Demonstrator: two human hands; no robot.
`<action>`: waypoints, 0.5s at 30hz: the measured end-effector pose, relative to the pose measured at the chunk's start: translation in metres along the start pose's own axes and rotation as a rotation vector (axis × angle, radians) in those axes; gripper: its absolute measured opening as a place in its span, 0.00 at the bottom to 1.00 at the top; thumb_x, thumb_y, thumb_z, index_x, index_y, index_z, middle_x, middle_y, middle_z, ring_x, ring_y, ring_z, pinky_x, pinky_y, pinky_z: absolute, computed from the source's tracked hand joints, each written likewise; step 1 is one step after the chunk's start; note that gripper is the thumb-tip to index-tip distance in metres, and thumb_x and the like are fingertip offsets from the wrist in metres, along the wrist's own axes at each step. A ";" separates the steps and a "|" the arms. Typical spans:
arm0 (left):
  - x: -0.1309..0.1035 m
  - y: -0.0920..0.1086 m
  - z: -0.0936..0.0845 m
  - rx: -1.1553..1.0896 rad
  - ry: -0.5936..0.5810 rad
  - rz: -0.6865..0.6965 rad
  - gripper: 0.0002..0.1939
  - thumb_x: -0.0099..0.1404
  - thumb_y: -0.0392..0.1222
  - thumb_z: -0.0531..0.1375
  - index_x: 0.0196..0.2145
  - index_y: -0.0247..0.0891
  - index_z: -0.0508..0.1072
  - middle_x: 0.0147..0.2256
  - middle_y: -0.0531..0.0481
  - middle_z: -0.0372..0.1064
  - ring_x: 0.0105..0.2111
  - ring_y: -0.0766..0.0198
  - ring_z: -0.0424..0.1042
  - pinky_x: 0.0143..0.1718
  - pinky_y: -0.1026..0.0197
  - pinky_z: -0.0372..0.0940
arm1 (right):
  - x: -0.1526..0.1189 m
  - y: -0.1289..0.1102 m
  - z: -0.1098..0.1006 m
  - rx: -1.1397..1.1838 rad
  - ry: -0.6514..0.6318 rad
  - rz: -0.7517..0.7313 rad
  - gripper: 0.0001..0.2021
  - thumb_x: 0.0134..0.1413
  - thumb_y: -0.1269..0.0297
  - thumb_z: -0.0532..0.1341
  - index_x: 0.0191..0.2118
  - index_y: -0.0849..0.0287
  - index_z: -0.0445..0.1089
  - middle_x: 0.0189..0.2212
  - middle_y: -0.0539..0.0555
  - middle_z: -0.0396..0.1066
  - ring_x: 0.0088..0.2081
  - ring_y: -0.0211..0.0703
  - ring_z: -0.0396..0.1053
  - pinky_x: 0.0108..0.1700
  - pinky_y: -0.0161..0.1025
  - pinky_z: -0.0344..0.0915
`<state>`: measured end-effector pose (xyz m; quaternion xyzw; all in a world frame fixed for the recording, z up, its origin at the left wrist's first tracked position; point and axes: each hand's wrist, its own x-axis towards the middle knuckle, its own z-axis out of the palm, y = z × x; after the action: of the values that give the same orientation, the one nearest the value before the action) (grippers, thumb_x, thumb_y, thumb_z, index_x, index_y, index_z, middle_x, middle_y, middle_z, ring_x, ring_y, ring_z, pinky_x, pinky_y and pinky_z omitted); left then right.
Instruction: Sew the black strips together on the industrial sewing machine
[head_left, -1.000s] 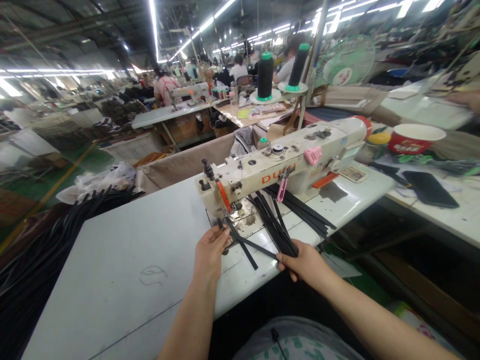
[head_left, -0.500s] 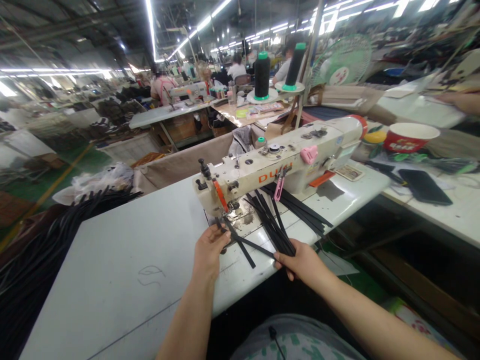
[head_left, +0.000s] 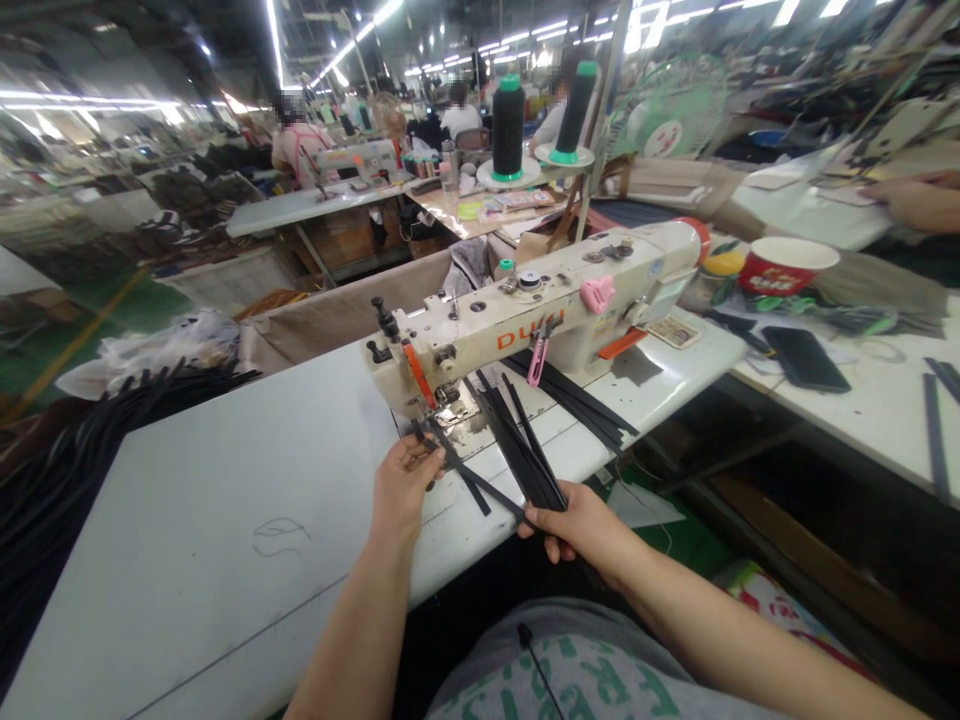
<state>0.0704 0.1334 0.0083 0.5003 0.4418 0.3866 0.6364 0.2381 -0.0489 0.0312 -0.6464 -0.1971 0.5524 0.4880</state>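
Note:
My left hand (head_left: 401,485) pinches a black strip at the front of the sewing machine (head_left: 540,315), just below its needle area. That black strip (head_left: 480,484) runs slantwise across to my right hand (head_left: 566,520), whose thumb and fingers grip its other end. The same right hand also holds a bundle of black strips (head_left: 517,435) that fans out towards the machine arm. A further short strip end (head_left: 478,498) crosses under the slanting one. More black strips (head_left: 581,395) lie on the machine bed to the right. A pink thread snipper (head_left: 538,355) hangs on the machine's front.
A long heap of black strips (head_left: 97,450) hangs along the left edge of the white table (head_left: 225,480). Loose thread (head_left: 281,537) lies on the tabletop. On the right-hand table are a phone (head_left: 806,358) and a red tub (head_left: 787,270). Thread cones (head_left: 508,130) stand behind.
The whole view has shifted, so the machine and hands appear slightly further left and up. Both hands keep their hold on the strips, with little movement against the machine.

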 end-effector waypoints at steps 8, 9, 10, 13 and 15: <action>-0.004 0.006 0.001 0.010 -0.107 0.002 0.32 0.42 0.44 0.77 0.45 0.35 0.74 0.36 0.47 0.77 0.30 0.65 0.74 0.28 0.66 0.68 | -0.001 0.011 0.010 0.047 -0.010 0.019 0.15 0.42 0.59 0.70 0.33 0.59 0.68 0.30 0.55 0.82 0.15 0.30 0.67 0.15 0.28 0.52; -0.004 0.006 0.001 0.007 -0.097 0.005 0.31 0.43 0.44 0.77 0.44 0.34 0.74 0.36 0.47 0.77 0.30 0.65 0.75 0.28 0.66 0.68 | 0.000 0.014 0.011 0.049 -0.013 0.031 0.16 0.40 0.60 0.71 0.33 0.59 0.67 0.30 0.55 0.83 0.15 0.31 0.67 0.15 0.29 0.52; -0.004 0.006 0.000 -0.002 -0.072 0.009 0.31 0.43 0.45 0.77 0.43 0.34 0.74 0.35 0.47 0.77 0.30 0.65 0.75 0.27 0.66 0.67 | 0.000 0.016 0.012 0.050 -0.017 0.044 0.17 0.38 0.60 0.71 0.33 0.58 0.67 0.30 0.56 0.82 0.15 0.32 0.67 0.15 0.29 0.53; -0.001 0.002 -0.003 -0.082 0.056 0.043 0.28 0.43 0.45 0.77 0.41 0.33 0.75 0.35 0.48 0.77 0.29 0.67 0.73 0.25 0.68 0.64 | 0.000 0.023 0.012 0.044 -0.026 0.076 0.18 0.36 0.59 0.73 0.33 0.58 0.67 0.27 0.54 0.82 0.14 0.32 0.66 0.14 0.29 0.52; 0.000 0.000 -0.004 -0.151 0.122 0.069 0.27 0.44 0.44 0.76 0.41 0.33 0.75 0.36 0.48 0.77 0.28 0.69 0.72 0.25 0.69 0.63 | -0.002 0.026 0.009 0.040 -0.028 0.085 0.19 0.36 0.58 0.73 0.33 0.58 0.67 0.26 0.53 0.82 0.14 0.32 0.66 0.15 0.29 0.52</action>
<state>0.0666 0.1342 0.0076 0.4416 0.4318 0.4703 0.6303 0.2214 -0.0586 0.0107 -0.6366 -0.1654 0.5853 0.4741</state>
